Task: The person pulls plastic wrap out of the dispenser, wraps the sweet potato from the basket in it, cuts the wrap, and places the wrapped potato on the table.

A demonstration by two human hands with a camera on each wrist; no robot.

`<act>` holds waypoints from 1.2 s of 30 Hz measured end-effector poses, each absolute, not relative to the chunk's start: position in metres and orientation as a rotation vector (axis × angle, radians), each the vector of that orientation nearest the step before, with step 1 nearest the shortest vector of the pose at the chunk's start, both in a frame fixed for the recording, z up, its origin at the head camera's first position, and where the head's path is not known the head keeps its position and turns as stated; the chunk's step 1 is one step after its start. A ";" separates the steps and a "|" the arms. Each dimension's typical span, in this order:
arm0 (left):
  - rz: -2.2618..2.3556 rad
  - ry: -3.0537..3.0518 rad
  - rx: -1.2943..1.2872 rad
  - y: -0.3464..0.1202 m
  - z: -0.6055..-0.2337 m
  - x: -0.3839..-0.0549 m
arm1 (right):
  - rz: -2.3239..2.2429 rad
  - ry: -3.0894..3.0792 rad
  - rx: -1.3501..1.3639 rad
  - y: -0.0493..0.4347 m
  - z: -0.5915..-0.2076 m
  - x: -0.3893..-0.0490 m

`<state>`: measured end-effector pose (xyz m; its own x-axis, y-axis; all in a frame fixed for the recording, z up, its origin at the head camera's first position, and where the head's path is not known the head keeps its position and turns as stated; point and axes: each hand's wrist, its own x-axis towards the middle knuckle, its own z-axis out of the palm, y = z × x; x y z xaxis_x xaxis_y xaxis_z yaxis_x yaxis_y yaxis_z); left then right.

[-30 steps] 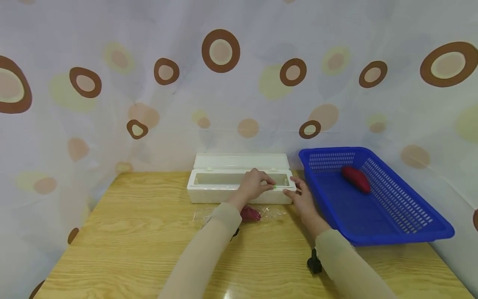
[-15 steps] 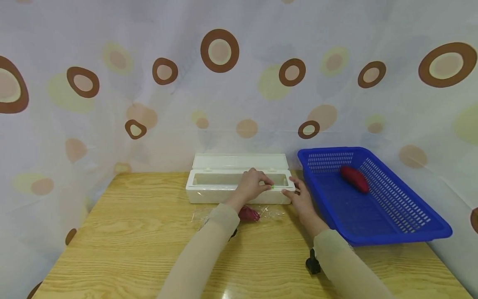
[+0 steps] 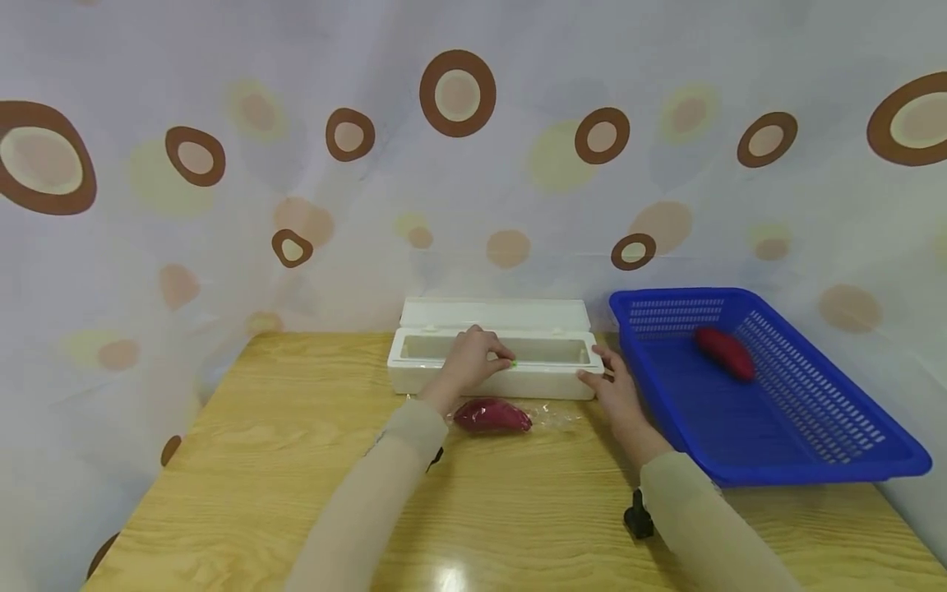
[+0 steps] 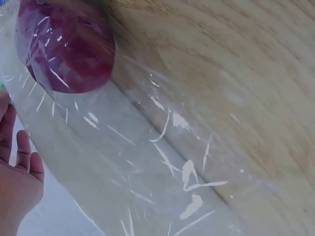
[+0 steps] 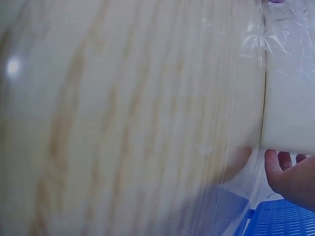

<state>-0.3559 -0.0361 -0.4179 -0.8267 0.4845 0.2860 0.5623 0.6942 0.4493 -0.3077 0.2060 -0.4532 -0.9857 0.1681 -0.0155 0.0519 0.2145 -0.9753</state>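
Observation:
A long white cling film dispenser box (image 3: 551,384) lies at the back of the table, its lid tipped up behind. My left hand (image 3: 468,363) pinches a small green slide cutter (image 3: 514,363) at the box's front edge, near the middle. With thumb in front and fingers around the corner, my right hand (image 3: 620,396) holds the box's right end. A purple-red sweet potato (image 3: 491,415) lies before the box under clear cling film (image 4: 157,147), which runs up over the box front in the left wrist view.
A blue plastic basket (image 3: 747,448) stands close to the right forearm, with another red sweet potato (image 3: 725,353) inside. A patterned curtain (image 3: 547,214) hangs behind the wooden table (image 3: 296,427).
My left hand has slid leftward along the box's front edge with the green cutter, and more of the wrapped sweet potato shows. My right hand stays at the box's right end.

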 end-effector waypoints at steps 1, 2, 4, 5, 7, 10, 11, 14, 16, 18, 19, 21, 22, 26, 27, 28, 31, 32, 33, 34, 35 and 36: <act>-0.793 -2.754 -0.858 -0.038 -0.418 -0.356 | 1.893 -2.380 -0.217 0.207 -0.454 -0.308; -0.792 -2.753 -0.857 -0.040 -0.418 -0.356 | 1.886 -2.386 -0.217 0.207 -0.455 -0.308; -0.793 -2.747 -0.856 -0.044 -0.418 -0.355 | 1.877 -2.393 -0.216 0.208 -0.456 -0.309; -0.786 -2.747 -0.854 -0.046 -0.418 -0.355 | 1.873 -2.396 -0.217 0.208 -0.456 -0.309; -0.773 -2.749 -0.852 -0.051 -0.419 -0.355 | 1.868 -2.395 -0.219 0.207 -0.457 -0.309; -0.741 -2.751 -0.844 -0.058 -0.420 -0.356 | 1.876 -2.390 -0.223 0.206 -0.456 -0.309; -0.727 -2.755 -0.841 -0.060 -0.420 -0.356 | 1.879 -2.391 -0.226 0.206 -0.456 -0.309; -0.715 -2.753 -0.840 -0.067 -0.419 -0.356 | 1.893 -2.386 -0.230 0.205 -0.455 -0.309; -0.721 -2.748 -0.843 -0.071 -0.418 -0.356 | 1.902 -2.381 -0.229 0.205 -0.454 -0.308; -0.733 -2.739 -0.843 -0.076 -0.417 -0.355 | 1.906 -2.377 -0.222 0.205 -0.454 -0.309; -0.737 -2.737 -0.838 -0.079 -0.417 -0.354 | 1.908 -2.374 -0.221 0.205 -0.454 -0.309; -0.750 -2.735 -0.823 -0.084 -0.416 -0.353 | 1.908 -2.369 -0.218 0.206 -0.454 -0.309; -0.758 -2.739 -0.814 -0.087 -0.416 -0.353 | 1.903 -2.370 -0.215 0.206 -0.454 -0.309; -0.794 -2.758 -0.786 -0.096 -0.415 -0.352 | 1.894 -2.368 -0.224 0.208 -0.455 -0.310; -0.796 -2.760 -0.782 -0.099 -0.415 -0.352 | 1.889 -2.371 -0.223 0.208 -0.456 -0.310; -0.798 -2.763 -0.779 -0.101 -0.415 -0.352 | 1.885 -2.374 -0.220 0.208 -0.456 -0.310; -0.798 -2.764 -0.775 -0.107 -0.415 -0.352 | 1.888 -2.374 -0.220 0.209 -0.457 -0.310; -0.797 -2.763 -0.771 -0.109 -0.415 -0.351 | 1.888 -2.376 -0.220 0.209 -0.457 -0.310; -0.796 -2.763 -0.767 -0.112 -0.415 -0.351 | 1.887 -2.376 -0.220 0.209 -0.457 -0.310; -0.800 -2.766 -0.763 -0.114 -0.415 -0.351 | 1.889 -2.376 -0.222 0.209 -0.456 -0.310; -0.803 -2.762 -0.762 -0.116 -0.415 -0.352 | 1.892 -2.376 -0.224 0.209 -0.456 -0.310; -0.803 -2.759 -0.765 -0.118 -0.416 -0.352 | 1.890 -2.378 -0.223 0.210 -0.456 -0.309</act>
<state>-0.3517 -0.1178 -0.4156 -0.8545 0.4287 0.2932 0.5191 0.7239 0.4545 -0.3095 0.2096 -0.4559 -0.9847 0.1735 -0.0160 0.0548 0.2210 -0.9737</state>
